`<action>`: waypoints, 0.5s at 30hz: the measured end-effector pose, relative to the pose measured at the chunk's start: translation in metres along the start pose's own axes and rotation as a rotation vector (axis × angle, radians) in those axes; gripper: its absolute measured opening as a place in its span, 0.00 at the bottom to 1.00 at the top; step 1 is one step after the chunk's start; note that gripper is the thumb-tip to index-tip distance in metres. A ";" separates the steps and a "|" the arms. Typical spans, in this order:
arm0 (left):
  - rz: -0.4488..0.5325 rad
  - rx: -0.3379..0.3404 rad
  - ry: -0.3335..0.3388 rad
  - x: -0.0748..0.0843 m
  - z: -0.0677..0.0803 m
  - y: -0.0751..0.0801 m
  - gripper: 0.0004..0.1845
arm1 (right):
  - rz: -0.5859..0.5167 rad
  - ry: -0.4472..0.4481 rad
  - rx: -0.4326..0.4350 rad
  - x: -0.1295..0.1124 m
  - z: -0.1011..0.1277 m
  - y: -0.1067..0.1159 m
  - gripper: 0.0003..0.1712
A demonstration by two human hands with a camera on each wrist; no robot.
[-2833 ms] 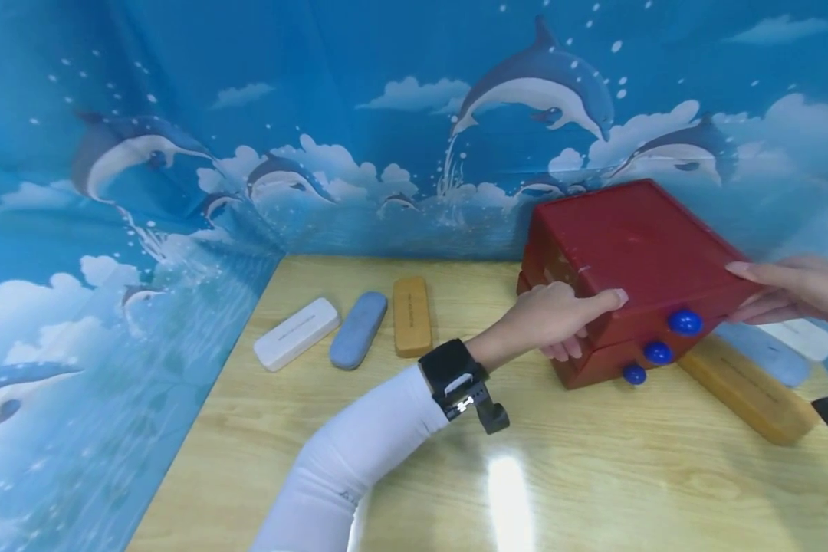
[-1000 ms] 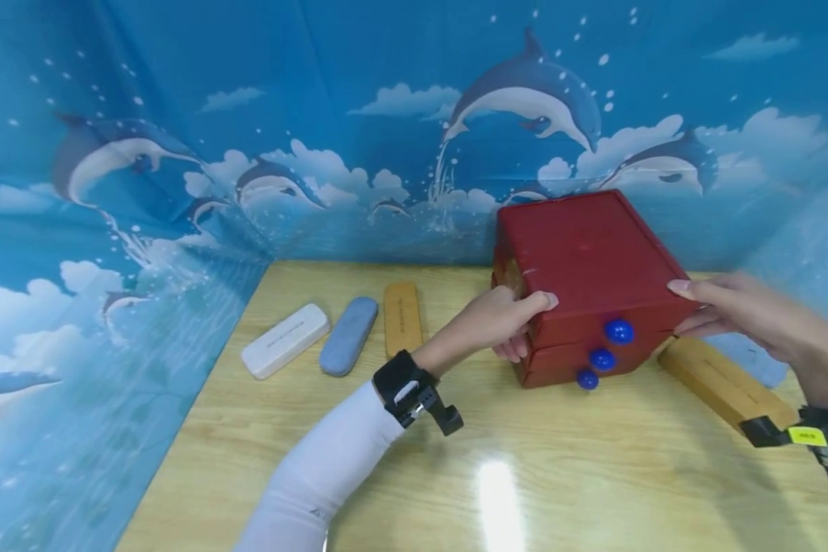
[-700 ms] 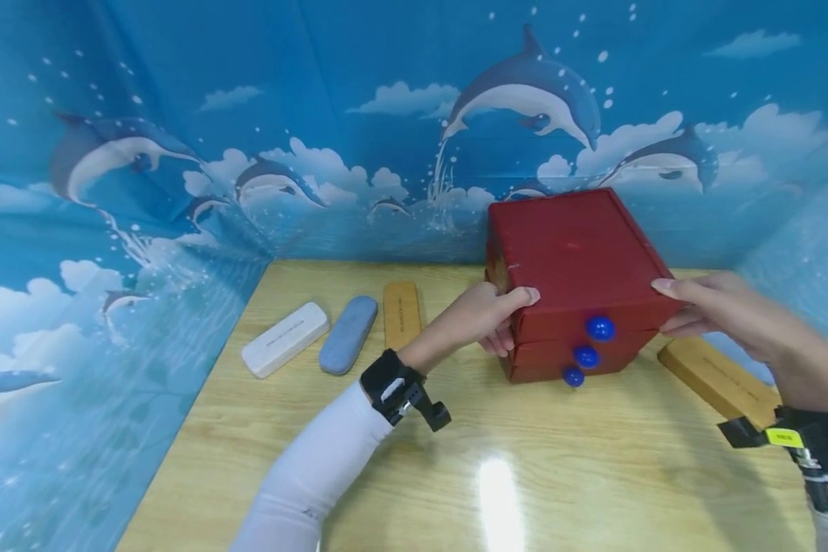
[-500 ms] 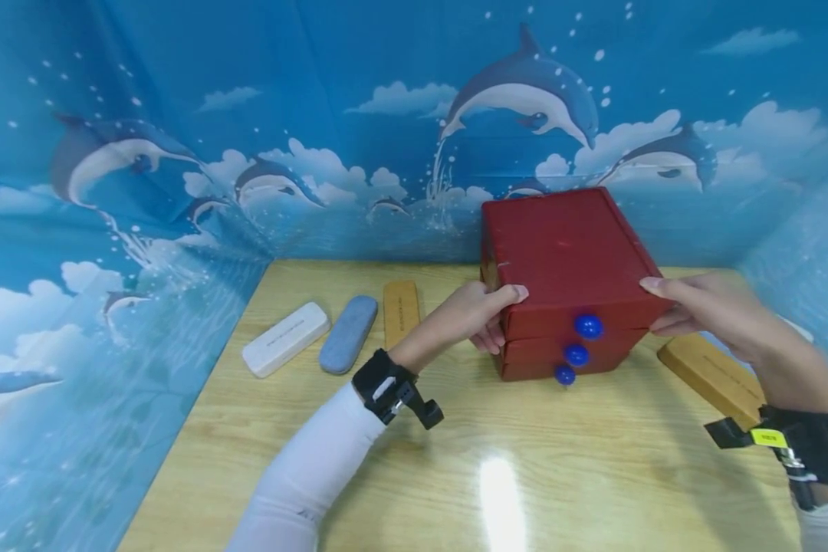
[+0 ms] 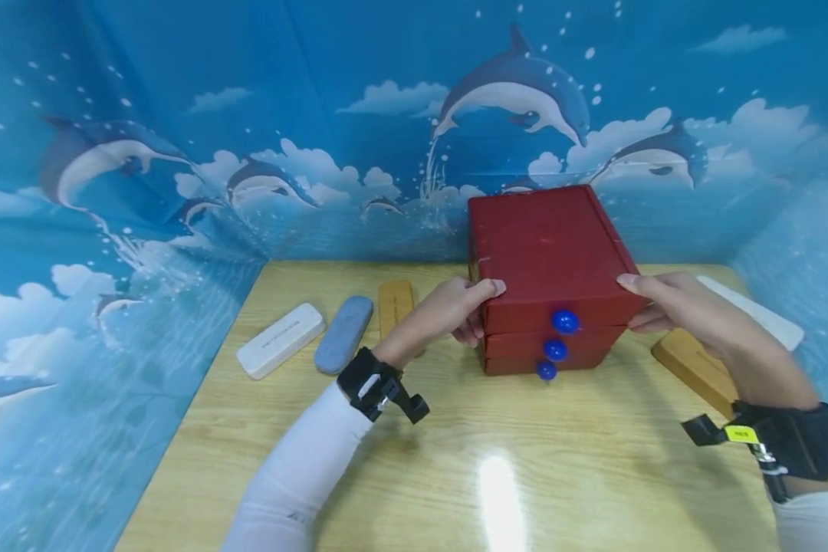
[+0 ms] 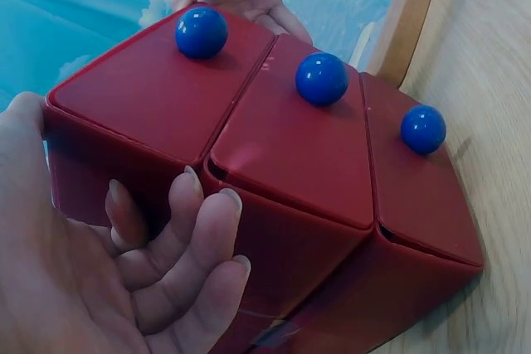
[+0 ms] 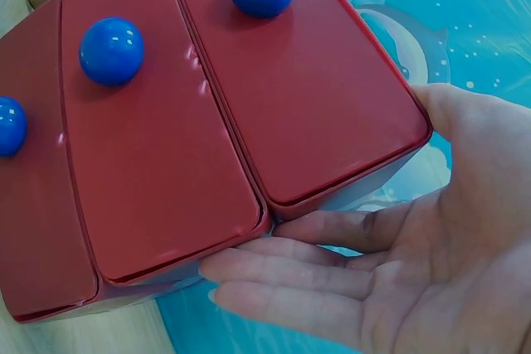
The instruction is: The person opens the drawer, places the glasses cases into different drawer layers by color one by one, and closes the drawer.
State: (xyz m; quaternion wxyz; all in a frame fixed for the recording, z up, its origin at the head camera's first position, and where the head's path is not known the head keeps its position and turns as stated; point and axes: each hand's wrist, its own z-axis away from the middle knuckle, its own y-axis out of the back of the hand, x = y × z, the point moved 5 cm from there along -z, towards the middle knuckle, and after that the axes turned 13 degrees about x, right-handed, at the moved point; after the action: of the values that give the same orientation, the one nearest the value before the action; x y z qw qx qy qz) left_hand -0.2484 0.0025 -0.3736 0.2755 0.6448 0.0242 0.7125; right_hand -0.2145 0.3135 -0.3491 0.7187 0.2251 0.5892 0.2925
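A red three-drawer chest with round blue knobs stands near the back of the table, its drawers pushed in. My left hand grips its upper left front corner, thumb on the top edge and fingers against the side. On the opposite corner my right hand holds it the same way. In the left wrist view, the left fingers curl along the chest's side below its top drawer. The right wrist view has the right fingers reaching under the side by the drawer fronts.
Left of the chest lie a white case, a grey-blue case and a tan case. On its right are another tan case and a white case, partly behind my right arm. A dolphin-print backdrop borders the wooden table.
Both hands have shifted the chest leftward and turned it, so its front faces me more squarely. The cases on the left have stayed put on the table.
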 end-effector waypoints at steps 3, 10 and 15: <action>-0.007 -0.001 -0.009 -0.001 -0.001 0.005 0.37 | 0.010 -0.025 -0.011 -0.002 0.000 -0.003 0.54; -0.024 -0.010 -0.011 -0.007 -0.003 0.016 0.37 | -0.045 0.016 0.012 -0.011 -0.005 -0.012 0.51; -0.024 -0.017 -0.011 -0.008 -0.004 0.022 0.36 | -0.049 0.020 0.013 -0.014 -0.006 -0.016 0.50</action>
State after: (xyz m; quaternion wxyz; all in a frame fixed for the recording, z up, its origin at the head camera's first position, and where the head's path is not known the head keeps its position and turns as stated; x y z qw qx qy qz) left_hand -0.2601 -0.0177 -0.3730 0.2896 0.6461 0.0243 0.7058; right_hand -0.2202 0.2926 -0.3511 0.7184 0.2123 0.6036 0.2730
